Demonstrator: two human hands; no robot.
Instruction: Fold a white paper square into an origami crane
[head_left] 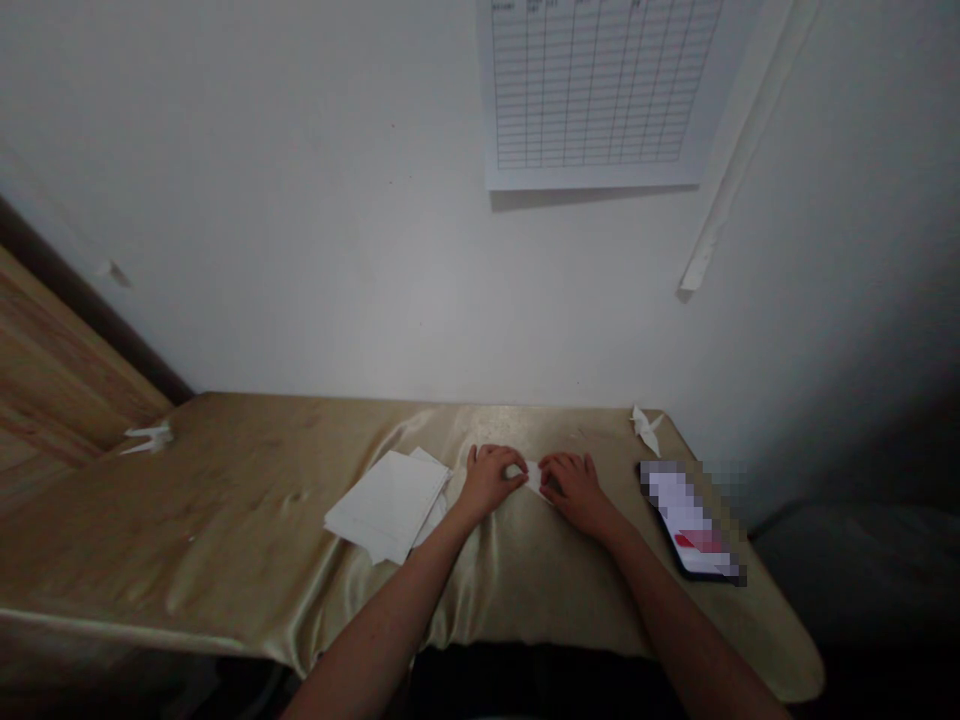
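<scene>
A small piece of folded white paper (534, 478) lies on the satin-covered table between my two hands. My left hand (493, 476) pinches its left side, thumb and fingers curled together. On the paper's right side, my right hand (574, 487) grips with bent fingers. Parts of the paper are hidden under the fingertips, so its exact folded shape is hard to make out. Left of my left forearm rests a loose stack of white paper sheets (390, 505), fanned unevenly.
A phone (690, 525) with a lit screen lies right of my right arm. One folded paper bird (646, 430) sits near the back right corner, another folded paper figure (150, 437) at the far left. The gold tablecloth (225, 500) is wrinkled; a white wall (300, 200) stands behind.
</scene>
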